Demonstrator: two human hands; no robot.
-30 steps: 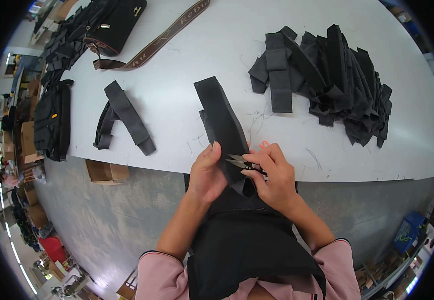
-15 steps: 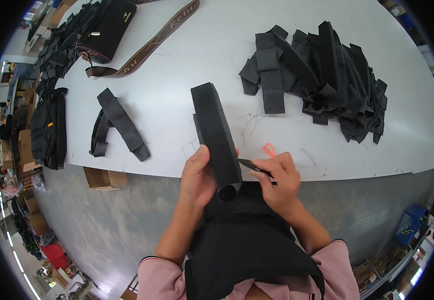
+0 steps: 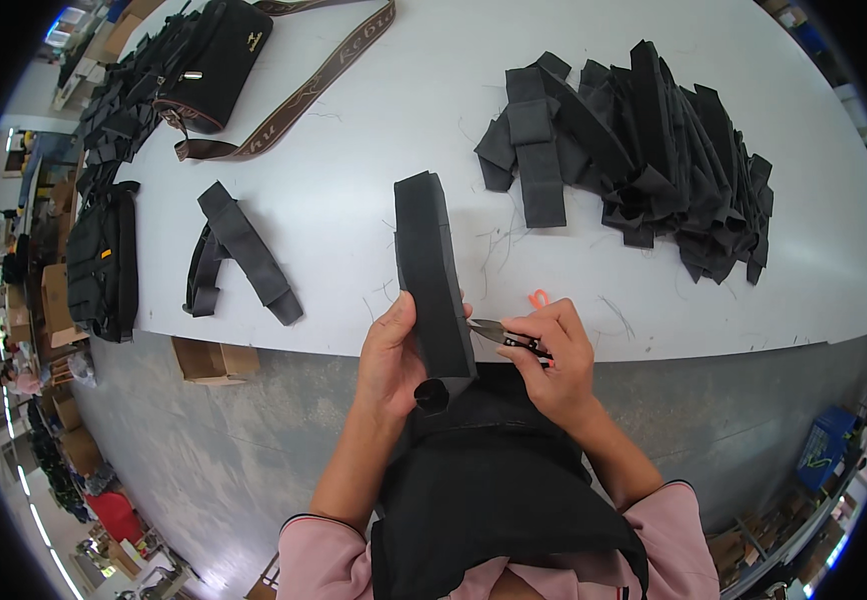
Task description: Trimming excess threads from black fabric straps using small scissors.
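Item count: two hands (image 3: 394, 355) (image 3: 554, 360), one black fabric tube (image 3: 432, 270), one pair of thread snips (image 3: 504, 335). On the tabletop (image 3: 354, 170): one large pile of black fabric pieces (image 3: 644, 150) at upper right, one folded black strap (image 3: 239, 255) at left, one black shoulder bag (image 3: 219, 55) at upper left.

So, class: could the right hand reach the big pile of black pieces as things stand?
Probably yes: bare table lies between the right hand and the pile, though that hand holds snips.
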